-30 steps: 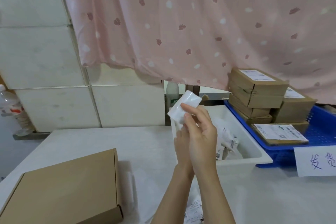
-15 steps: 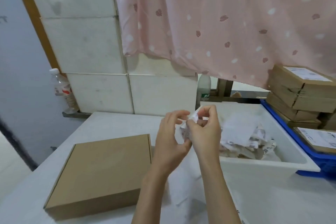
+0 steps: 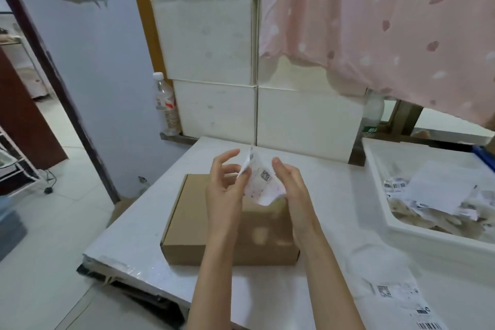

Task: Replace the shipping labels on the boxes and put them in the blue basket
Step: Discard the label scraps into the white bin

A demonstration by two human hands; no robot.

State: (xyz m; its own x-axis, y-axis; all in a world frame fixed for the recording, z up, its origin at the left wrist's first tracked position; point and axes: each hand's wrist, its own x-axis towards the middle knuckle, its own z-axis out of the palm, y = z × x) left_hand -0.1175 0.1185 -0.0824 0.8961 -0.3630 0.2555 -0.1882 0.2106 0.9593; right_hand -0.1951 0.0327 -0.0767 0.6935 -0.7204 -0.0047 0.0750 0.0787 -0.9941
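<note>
Both forearms are bare up to the bottom edge of the view, with no sleeve showing. The left hand (image 3: 225,190) and the right hand (image 3: 290,185) wear nothing: no gloves, rings, watch or wristband. The fingers are slim, the nails short and unpainted.

Both hands (image 3: 227,190) have carried the label (image 3: 261,182) from the bin to above the box (image 3: 187,222).

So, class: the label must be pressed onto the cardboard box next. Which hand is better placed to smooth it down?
Probably the right hand: it only supports the label's lower edge above the cardboard box, while the left hand keeps a pinching grip on the upper corner.
</note>
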